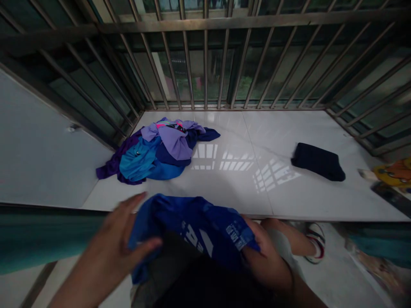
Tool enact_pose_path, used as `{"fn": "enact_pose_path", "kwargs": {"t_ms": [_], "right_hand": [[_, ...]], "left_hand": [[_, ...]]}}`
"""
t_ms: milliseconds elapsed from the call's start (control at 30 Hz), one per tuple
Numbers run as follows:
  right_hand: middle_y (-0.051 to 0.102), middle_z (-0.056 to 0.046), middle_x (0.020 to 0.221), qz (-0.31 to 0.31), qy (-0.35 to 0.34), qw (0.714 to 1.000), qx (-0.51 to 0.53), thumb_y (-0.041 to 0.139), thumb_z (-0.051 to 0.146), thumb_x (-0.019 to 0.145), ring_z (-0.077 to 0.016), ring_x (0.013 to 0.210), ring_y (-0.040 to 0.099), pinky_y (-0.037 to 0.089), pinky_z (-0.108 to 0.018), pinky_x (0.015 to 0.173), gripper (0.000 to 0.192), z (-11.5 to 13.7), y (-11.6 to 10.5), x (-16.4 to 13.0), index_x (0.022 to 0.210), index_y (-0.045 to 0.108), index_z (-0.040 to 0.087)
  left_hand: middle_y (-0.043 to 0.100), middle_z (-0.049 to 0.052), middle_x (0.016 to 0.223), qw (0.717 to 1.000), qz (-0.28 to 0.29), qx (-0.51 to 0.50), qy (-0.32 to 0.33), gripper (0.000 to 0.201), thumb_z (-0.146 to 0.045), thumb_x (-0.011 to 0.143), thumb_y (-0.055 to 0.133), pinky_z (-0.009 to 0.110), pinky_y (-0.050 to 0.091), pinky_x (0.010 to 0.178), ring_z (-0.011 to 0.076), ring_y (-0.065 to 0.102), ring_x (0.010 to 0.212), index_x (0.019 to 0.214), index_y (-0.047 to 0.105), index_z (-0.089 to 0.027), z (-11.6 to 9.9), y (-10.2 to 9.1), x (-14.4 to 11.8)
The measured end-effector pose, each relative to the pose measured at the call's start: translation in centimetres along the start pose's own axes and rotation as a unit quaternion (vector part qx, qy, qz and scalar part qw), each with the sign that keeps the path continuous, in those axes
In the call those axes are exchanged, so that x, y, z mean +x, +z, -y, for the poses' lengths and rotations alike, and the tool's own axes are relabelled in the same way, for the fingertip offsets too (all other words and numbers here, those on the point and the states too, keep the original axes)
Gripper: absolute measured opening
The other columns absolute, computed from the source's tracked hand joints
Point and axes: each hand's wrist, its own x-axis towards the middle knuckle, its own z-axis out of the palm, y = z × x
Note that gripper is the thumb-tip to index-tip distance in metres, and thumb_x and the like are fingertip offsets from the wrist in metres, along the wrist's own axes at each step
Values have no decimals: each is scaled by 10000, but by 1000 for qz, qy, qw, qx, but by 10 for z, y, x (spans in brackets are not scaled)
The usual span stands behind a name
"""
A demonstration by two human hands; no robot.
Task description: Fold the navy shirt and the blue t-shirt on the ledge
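I hold a blue shirt [192,226] with white lettering in front of my body, at the near edge of a white tiled ledge [257,171]. My left hand [118,244] grips its left side with thumb and fingers around the cloth. My right hand [266,256] clutches the right side, near a printed patch. The shirt is bunched between both hands and hangs over my dark clothing.
A heap of purple, teal and blue clothes [157,149] lies at the ledge's back left. A folded dark navy garment [317,160] rests on the right. Metal window bars [205,55] fence the ledge. An orange item [396,171] sits at the far right. A sneaker [316,239] shows below.
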Motion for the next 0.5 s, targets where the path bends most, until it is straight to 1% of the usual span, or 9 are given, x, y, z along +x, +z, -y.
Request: {"fn": "enact_pose_path", "kwargs": {"t_ms": [67, 100, 167, 233, 300, 367, 400, 433, 500], "right_hand": [[816, -55, 978, 76, -7, 997, -1, 663, 370, 1027, -227, 872, 749, 617, -323, 876, 205, 21, 11, -1, 1140, 799, 266], [816, -43, 958, 116, -10, 993, -4, 672, 359, 1018, -216, 851, 748, 609, -311, 864, 176, 31, 15, 0, 1103, 800, 271], [825, -18, 961, 182, 5, 983, -3, 703, 351, 1005, -199, 847, 756, 592, -286, 833, 152, 44, 17, 2, 1096, 799, 275], [845, -6, 1030, 220, 40, 975, -12, 792, 392, 969, -202, 895, 777, 588, -276, 822, 216, 50, 12, 2, 1154, 806, 280], [857, -2, 1120, 233, 74, 968, -53, 948, 454, 850, -229, 964, 792, 596, -291, 850, 430, 50, 3, 2, 1226, 810, 298], [847, -9, 1269, 239, 88, 962, -100, 1018, 456, 779, -261, 1075, 799, 604, -326, 937, 641, 45, -7, 2, 1362, 784, 330], [832, -17, 1345, 237, 90, 960, -116, 1006, 433, 801, -274, 1143, 795, 601, -347, 996, 691, 40, -11, 3, 1437, 753, 339], [823, -25, 1384, 230, 92, 960, -129, 958, 392, 859, -279, 1193, 791, 593, -364, 1043, 657, 34, -15, 5, 1474, 735, 337], [836, -39, 1355, 200, 87, 964, -154, 812, 283, 963, -274, 1220, 790, 578, -384, 1090, 443, 20, -23, 9, 1404, 771, 306]], "left_hand": [[598, 107, 1720, 992, 100, -62, 40, 1345, -629, 677, 1042, 640, 649, 1161, 475, 670, 1470, 1806, 329, -466, -28, 34, -3], [581, 115, 1737, 981, 154, -97, 66, 1398, -593, 649, 1067, 615, 645, 1172, 465, 670, 1476, 1816, 307, -474, -42, 50, -6], [597, 100, 1729, 958, 228, -144, 100, 1255, -522, 746, 1038, 560, 625, 1203, 412, 679, 1480, 1798, 354, -483, -67, 74, -7], [682, 81, 1643, 948, 252, -162, 109, 1046, -423, 827, 985, 510, 625, 1188, 366, 721, 1422, 1740, 475, -454, -79, 82, -2], [806, 50, 1433, 952, 232, -156, 124, 761, -311, 872, 910, 440, 661, 1072, 313, 796, 1244, 1583, 657, -407, -80, 76, 8], [862, 12, 1140, 961, 169, -147, 164, 438, -236, 907, 810, 361, 662, 879, 253, 823, 998, 1326, 792, -363, -75, 62, 18], [854, 2, 1022, 963, 125, -147, 186, 323, -220, 924, 768, 334, 639, 792, 232, 814, 898, 1218, 815, -345, -71, 54, 21], [841, -3, 946, 964, 81, -151, 204, 246, -224, 941, 740, 320, 613, 727, 221, 802, 826, 1145, 821, -335, -67, 46, 23], [849, 0, 944, 966, -4, -155, 205, 189, -268, 966, 736, 324, 601, 701, 228, 810, 810, 1118, 827, -335, -57, 33, 25]]}}
